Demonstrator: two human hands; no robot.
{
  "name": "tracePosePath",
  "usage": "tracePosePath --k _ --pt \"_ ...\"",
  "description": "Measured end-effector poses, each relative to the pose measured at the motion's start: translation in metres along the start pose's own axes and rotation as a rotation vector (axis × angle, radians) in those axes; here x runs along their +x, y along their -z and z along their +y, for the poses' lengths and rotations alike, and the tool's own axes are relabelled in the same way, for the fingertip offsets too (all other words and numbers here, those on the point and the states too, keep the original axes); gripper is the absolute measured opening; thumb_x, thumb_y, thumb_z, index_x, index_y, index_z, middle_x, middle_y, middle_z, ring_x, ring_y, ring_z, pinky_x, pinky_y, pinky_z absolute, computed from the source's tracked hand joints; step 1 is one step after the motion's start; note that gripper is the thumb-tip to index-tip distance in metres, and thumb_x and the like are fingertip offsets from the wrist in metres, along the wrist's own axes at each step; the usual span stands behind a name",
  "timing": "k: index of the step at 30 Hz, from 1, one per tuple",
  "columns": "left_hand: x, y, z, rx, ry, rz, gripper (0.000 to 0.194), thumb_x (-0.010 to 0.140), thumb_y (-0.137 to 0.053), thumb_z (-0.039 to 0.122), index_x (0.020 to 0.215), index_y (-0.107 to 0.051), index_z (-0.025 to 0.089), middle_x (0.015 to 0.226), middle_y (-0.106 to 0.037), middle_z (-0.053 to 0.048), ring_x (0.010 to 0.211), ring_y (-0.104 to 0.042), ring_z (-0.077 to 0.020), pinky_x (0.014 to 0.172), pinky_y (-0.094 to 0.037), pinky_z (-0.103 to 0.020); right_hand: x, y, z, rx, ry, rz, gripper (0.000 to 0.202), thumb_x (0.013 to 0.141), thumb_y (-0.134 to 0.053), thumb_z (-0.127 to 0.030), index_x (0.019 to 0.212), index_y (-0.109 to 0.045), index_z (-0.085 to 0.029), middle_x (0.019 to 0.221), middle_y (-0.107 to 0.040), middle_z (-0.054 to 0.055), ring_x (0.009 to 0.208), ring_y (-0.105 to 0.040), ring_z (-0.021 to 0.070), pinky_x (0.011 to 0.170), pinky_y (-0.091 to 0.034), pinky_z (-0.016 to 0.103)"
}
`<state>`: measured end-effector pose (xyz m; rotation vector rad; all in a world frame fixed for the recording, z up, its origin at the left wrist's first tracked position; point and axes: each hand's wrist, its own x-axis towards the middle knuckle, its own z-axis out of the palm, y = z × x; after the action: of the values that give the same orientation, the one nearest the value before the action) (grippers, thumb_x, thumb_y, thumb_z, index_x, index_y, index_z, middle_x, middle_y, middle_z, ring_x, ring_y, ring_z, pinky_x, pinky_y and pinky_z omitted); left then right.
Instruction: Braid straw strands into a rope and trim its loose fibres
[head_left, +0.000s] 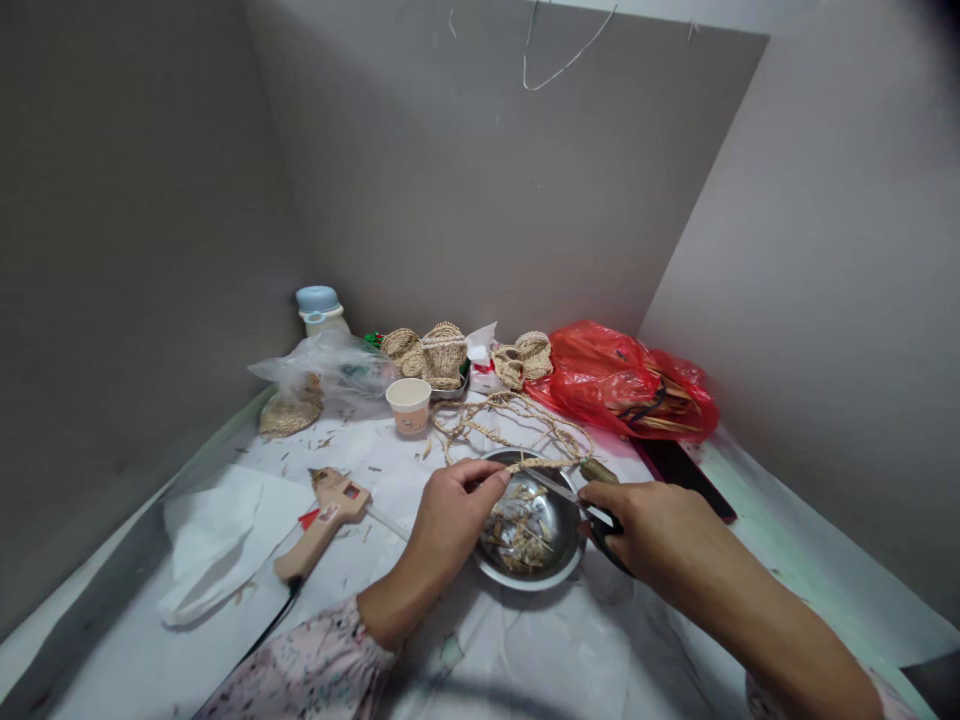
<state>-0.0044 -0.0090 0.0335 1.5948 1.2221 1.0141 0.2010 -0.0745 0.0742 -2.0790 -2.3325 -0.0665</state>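
Observation:
My left hand (463,505) pinches a braided straw cord (544,463) over the far rim of a metal bowl (529,582). The rest of the cord lies in loose loops behind the bowl. In my right hand (637,520) is a pair of scissors (598,513) with dark handles, the blades pointing left over the bowl, close beneath the cord. Whether the blades touch the cord I cannot tell. Straw clippings (523,540) lie in the bowl. A small olive-brown object (598,470) sits just beyond my right hand.
A glue gun (322,525) and white paper (217,540) lie at left. Behind stand a paper cup (409,405), a blue-lidded bottle (320,310), a clear plastic bag (337,365) and woven straw pieces (444,355). At right are a red bag (600,375) with straw and a dark phone (686,480).

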Motion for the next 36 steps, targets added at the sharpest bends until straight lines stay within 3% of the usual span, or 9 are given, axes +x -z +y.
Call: tracePosePath --k 5,17,36 --pt "0.001 0.0 0.0 -0.008 0.016 -0.002 0.029 0.078 -0.06 0.037 0.087 -0.075 0.015 0.085 -0.075 -0.006 0.083 -0.065 -0.0234 0.075 -0.047 -0.03 -0.001 0.0 -0.003 0.001 0.001 0.016 0.018 0.076 -0.059 -0.02 0.089 -0.066 -0.03 0.079 -0.074 0.0 0.071 -0.068 0.0202 0.055 -0.026 0.027" --pt "0.002 -0.001 -0.003 0.005 0.001 -0.002 0.028 0.078 -0.061 0.036 0.087 -0.075 0.015 0.088 -0.075 -0.007 0.086 -0.066 -0.024 0.078 -0.047 -0.032 -0.001 0.005 -0.01 -0.054 -0.023 -0.021 0.028 0.073 -0.052 -0.012 0.093 -0.065 -0.027 0.085 -0.073 0.001 0.077 -0.069 0.021 0.053 -0.025 0.028" --pt "0.001 -0.001 0.0 -0.013 -0.005 -0.004 0.025 0.077 -0.061 0.035 0.083 -0.075 0.015 0.085 -0.075 -0.006 0.084 -0.066 -0.0229 0.076 -0.046 -0.031 0.001 -0.001 -0.004 -0.061 0.023 -0.03 0.029 0.071 -0.053 -0.012 0.092 -0.063 -0.028 0.083 -0.074 0.001 0.074 -0.069 0.0202 0.052 -0.017 0.029"
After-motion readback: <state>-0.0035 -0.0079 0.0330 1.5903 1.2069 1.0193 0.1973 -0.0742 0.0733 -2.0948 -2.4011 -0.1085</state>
